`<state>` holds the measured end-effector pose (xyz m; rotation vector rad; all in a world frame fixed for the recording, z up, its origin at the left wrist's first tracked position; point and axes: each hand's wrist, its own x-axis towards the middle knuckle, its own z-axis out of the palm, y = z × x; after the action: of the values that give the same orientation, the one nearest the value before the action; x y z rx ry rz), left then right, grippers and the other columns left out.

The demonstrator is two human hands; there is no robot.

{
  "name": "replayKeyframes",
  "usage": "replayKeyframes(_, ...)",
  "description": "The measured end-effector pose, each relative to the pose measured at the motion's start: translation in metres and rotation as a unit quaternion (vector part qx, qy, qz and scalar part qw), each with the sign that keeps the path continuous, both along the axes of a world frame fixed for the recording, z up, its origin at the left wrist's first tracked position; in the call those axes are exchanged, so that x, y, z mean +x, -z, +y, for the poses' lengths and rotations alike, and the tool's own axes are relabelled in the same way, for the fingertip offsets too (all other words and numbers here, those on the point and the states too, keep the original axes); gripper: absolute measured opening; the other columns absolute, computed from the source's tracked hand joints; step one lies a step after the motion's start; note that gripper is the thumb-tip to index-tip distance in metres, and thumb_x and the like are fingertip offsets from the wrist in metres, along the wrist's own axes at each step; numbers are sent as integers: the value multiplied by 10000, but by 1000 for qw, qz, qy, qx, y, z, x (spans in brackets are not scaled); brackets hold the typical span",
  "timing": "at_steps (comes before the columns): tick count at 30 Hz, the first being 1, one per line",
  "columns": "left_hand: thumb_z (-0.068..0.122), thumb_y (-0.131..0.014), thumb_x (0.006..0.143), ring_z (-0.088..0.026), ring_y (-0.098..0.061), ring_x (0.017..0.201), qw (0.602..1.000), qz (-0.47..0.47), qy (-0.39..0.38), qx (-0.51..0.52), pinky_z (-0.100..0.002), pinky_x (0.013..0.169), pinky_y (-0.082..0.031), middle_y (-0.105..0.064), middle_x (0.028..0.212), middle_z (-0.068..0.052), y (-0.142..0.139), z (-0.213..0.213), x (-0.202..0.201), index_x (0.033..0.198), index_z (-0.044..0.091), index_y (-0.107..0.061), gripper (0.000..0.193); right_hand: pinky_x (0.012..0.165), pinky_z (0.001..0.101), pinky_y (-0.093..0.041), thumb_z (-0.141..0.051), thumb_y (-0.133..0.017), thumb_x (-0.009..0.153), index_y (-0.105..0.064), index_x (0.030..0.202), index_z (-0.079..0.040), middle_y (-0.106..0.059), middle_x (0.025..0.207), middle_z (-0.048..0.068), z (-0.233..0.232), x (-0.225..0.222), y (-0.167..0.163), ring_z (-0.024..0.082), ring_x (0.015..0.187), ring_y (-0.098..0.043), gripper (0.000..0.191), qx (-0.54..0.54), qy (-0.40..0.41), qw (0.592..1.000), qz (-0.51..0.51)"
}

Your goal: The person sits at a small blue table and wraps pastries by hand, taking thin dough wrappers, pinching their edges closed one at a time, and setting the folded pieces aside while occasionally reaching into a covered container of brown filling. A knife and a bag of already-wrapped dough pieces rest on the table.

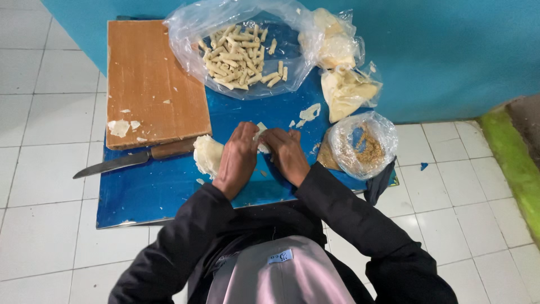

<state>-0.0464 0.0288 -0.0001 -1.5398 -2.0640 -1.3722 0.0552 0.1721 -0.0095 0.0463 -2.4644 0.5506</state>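
Both my left hand and right hand pinch a pale wrapper mid-board, wrapper stack just left, toward the knife.

Qty per kind: 2 hands, left and right. 1 knife. 1 wooden board. 1 blue mat. 4 clear plastic bags, incl. 1 w/ rolls, approx. several dozen pcs, and 1 w/ brown filling. 1 wrapper stack.

Wooden board, knife, bag of rolled pieces, white tiled floor.
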Motion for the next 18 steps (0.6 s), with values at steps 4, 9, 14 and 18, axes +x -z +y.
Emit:
replayKeyframes(4,-44,-598,955,-422,-601,966,996,-80,30,-29,-474,798,-505,-602,1014,-200,-5,-3,-4,1049,-24,-592,96,876,408,-384,111,-590,795,-696,1237,-114,-623,1264,66,-2,11,0,309,1083,-562,508,-15,-4,999,-35)
replayKeyframes(9,-50,-588,912,-409,-598,965,996,-51,60,-35,-471,810,-498,-619,1021,-195,-6,-7,-12,1036,-25,-615,129,770,454,-334,94,-603,771,-683,1365,-209,-528,1330,30,-1,29,-7,289,1031,-444,671,104,88,975,-175)
replayKeyframes(14,-83,-584,840,-395,-602,974,994,12,31,-106,-459,832,-508,-611,1017,-191,-3,-6,-13,995,-24,-612,168,858,477,-350,-132,-555,946,-616,1456,-238,-538,1248,-23,1,44,-14,229,1065,-468,524,259,119,947,-146)
replayKeyframes(18,-43,-633,852,-402,-591,981,995,-7,49,-90,-474,834,-491,-599,1013,-198,-3,-2,-11,1031,-36,-610,181,875,470,-346,-138,-549,960,-588,1437,-264,-565,1270,-31,6,44,-13,209,1115,-494,495,209,112,963,-132)
